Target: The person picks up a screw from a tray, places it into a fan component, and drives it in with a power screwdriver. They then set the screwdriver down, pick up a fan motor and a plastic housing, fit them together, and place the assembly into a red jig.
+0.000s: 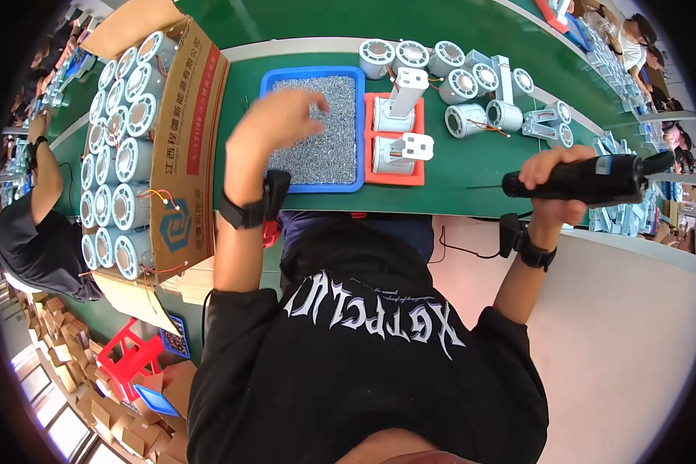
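My left hand (282,120) is over a blue tray (361,131), its fingers curved and apart with nothing visible between them. Inside the tray lies a thick layer of small grey metal pieces (317,162), probably screws. My right hand (553,174) is wrapped round a black power screwdriver (595,179), held level at the right, its thin bit pointing left. Between the hands stands an orange-red holder (396,178) with two white cylindrical motors (394,116) in it. A white bracket (409,87) tops the far motor, and another white bracket (410,147) sits on the near one.
A cardboard box (189,155) packed with white motors (135,162) stands at the left. Several loose motors with wires (465,121) and white bracketed parts (547,122) are on the green table (286,19) at the back right. Another person (42,209) works at far left.
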The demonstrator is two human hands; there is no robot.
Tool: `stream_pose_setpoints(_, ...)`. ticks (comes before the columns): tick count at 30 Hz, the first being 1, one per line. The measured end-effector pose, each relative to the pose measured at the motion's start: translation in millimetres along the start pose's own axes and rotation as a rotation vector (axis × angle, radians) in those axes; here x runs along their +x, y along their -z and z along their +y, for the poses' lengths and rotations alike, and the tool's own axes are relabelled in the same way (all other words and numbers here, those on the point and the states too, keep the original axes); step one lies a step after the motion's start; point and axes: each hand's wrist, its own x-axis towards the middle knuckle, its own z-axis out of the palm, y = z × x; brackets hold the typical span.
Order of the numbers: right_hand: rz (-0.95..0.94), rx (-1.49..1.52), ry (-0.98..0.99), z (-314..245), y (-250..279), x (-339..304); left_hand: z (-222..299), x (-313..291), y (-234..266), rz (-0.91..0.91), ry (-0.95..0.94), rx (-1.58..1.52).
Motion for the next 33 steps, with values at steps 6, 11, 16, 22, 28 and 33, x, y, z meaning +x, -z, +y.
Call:
stream_pose_setpoints(6, 0.042, 0.065, 0.409, -106, -27, 58, -6, -24, -48, -0.029, -0.021, -0.139)
stream_pose_setpoints(11, 0.537, -0.459, 0.548, -111, -86, 112, -17, -12, -49, 0.070, -0.097, -0.203)
stream_pose_setpoints(16, 0.678, -0.436, 0.608, -77, -88, 140, -18, -8, -39, 0.075, -0.065, -0.312)
stream_pose_setpoints(22, -0.264, 0.190, 0.436, -62, -52, 163, -15, -8, -28, 0.098, -0.041, -0.397)
stream_pose_setpoints(28, -0.390, 0.354, 0.391, -40, -39, 174, 2, 3, -21, 0.341, -0.136, -0.420)
stream_pose_setpoints(33, -0.480, 0.425, 0.351, -23, -40, 180, 37, 21, -20, 0.455, -0.172, -0.609)
